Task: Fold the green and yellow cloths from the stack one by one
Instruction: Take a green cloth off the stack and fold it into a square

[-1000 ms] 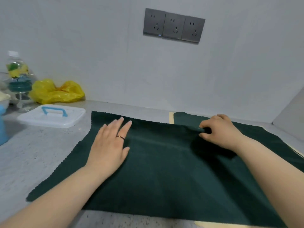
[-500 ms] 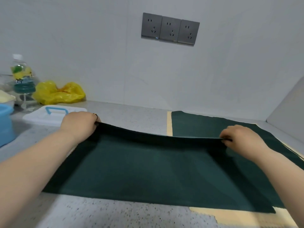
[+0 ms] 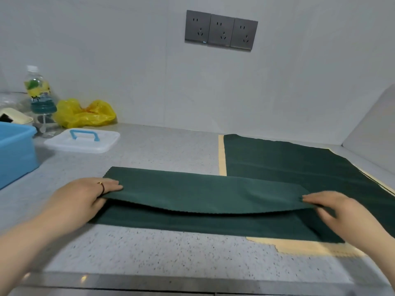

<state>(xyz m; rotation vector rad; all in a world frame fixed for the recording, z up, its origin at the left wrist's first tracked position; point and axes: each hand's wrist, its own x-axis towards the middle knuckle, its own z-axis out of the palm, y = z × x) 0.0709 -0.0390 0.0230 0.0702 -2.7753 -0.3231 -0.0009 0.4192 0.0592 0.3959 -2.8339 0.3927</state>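
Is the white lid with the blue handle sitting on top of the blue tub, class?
No, the white lid lies flat on the counter, to the right of the blue tub.

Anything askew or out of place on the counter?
Nothing spilled or damaged. The folded edge of the green cloth sags between the left hand and right hand; a yellow cloth pokes out unevenly at the stack's near corner.
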